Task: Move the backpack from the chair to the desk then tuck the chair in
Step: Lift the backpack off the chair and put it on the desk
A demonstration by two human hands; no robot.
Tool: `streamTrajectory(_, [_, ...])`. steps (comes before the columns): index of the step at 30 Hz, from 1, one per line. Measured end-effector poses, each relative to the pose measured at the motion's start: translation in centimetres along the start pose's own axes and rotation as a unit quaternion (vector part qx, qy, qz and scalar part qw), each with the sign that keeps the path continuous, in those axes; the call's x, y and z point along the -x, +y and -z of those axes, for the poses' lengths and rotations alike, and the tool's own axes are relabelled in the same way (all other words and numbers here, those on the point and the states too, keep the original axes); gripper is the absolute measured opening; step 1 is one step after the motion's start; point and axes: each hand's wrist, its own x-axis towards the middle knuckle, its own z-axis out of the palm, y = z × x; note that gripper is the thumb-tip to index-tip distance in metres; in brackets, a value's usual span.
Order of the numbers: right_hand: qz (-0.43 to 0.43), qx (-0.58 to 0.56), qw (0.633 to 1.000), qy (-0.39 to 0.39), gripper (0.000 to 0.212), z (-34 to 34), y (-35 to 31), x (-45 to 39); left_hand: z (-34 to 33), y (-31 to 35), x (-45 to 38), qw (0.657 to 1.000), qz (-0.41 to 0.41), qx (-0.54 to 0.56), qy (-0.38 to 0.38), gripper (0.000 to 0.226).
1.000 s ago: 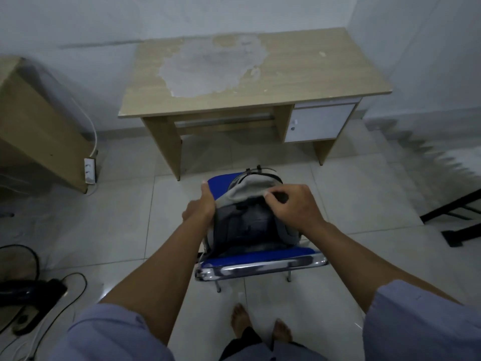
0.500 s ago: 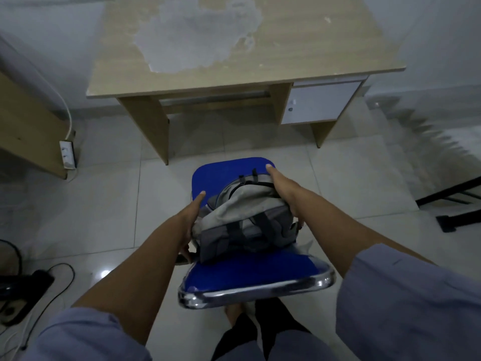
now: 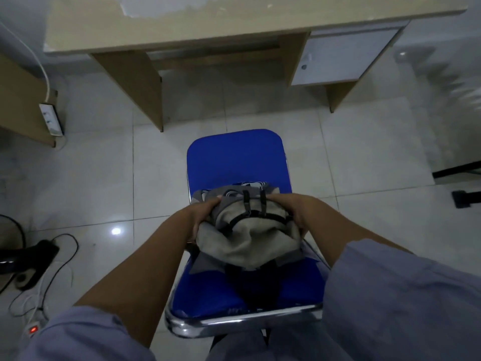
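Note:
A grey and beige backpack [image 3: 244,238] with black straps hangs just above the seat of the blue chair [image 3: 235,157], close to its backrest. My left hand [image 3: 201,217] grips its left side and my right hand [image 3: 294,212] grips its right side. The chair's chrome back rail [image 3: 242,321] is right below me. The wooden desk [image 3: 208,19] stands beyond the chair, its top worn pale in the middle, with a white drawer unit [image 3: 343,58] on its right.
A power strip [image 3: 50,118] with a white cable leans on a wooden cabinet [image 3: 18,100] at left. Black cables and another power strip [image 3: 33,324] lie on the tiled floor lower left. A black metal frame [image 3: 458,178] stands at right.
I have stepped closer to the chair and the view tilted down. Both hands closed round the backpack's sides and raised it off the seat towards me.

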Motion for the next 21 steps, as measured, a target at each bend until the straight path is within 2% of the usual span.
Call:
streamTrajectory(3, [-0.009, 0.035, 0.999, 0.017, 0.054, -0.3, 0.6, -1.3, -0.2, -1.1, -0.5, 0.999, -0.024, -0.001, 0.040, 0.065])
streamTrajectory(6, [0.054, 0.098, 0.991, 0.079, 0.040, -0.6, 0.4, -1.9, -0.2, -1.9, -0.6, 0.980, -0.097, -0.064, 0.159, 0.068])
streamTrajectory(8, [0.126, 0.110, 0.976, 0.143, 0.050, -1.1, 0.4, -1.7, -0.3, -2.3, -0.2, 0.949, -0.158, -0.153, 0.227, 0.060])
streamTrajectory(10, [0.183, 0.095, 0.961, 0.183, 0.042, -1.6, 0.5, -1.1, -0.4, -2.5, 0.2, 0.921, -0.213, -0.203, 0.256, 0.048])
streamTrajectory(13, [0.210, 0.079, 0.947, 0.231, 0.037, -1.9, 0.9, -0.1, -0.5, -2.7, 1.2, 0.894, -0.281, -0.208, 0.279, 0.041])
streamTrajectory(16, [0.273, 0.108, 0.917, 0.269, 0.033, -2.1, 1.4, 1.7, -0.7, -2.5, 2.9, 0.860, -0.348, -0.215, 0.305, 0.040])
streamTrajectory(21, [0.422, 0.042, 0.840, 0.339, 0.041, -2.4, 2.6, 5.8, -1.1, -1.2, 7.1, 0.769, -0.482, -0.227, 0.354, 0.040])
